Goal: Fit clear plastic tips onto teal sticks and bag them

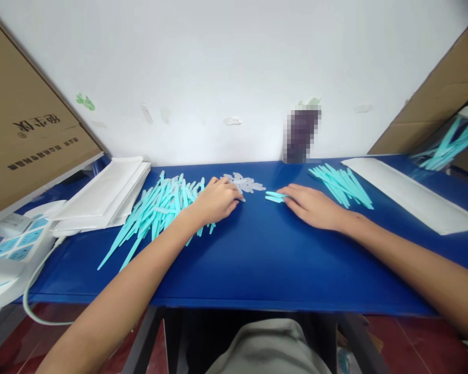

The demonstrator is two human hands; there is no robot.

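Note:
My left hand (218, 198) is closed, with its fingertips pinching a small translucent plastic cover (241, 198) at the near edge of a loose heap of such covers (245, 183). Beneath and left of that hand spreads a large pile of slim teal eyebrow razors (156, 210), partly hidden by my wrist. My right hand (310, 205) has its fingers closed on the ends of teal eyebrow razors (273, 197), whose other ends point left toward the covers. Behind my right hand lies a smaller pile of teal razors (341, 184).
White padded envelopes (101, 189) are stacked at left beside a power strip (21, 244) with a cable. Another white envelope (417, 195) lies at right, near a clear container of teal razors (452, 143). Cardboard (35, 104) and a white wall (203, 67) bound the blue table (257, 259).

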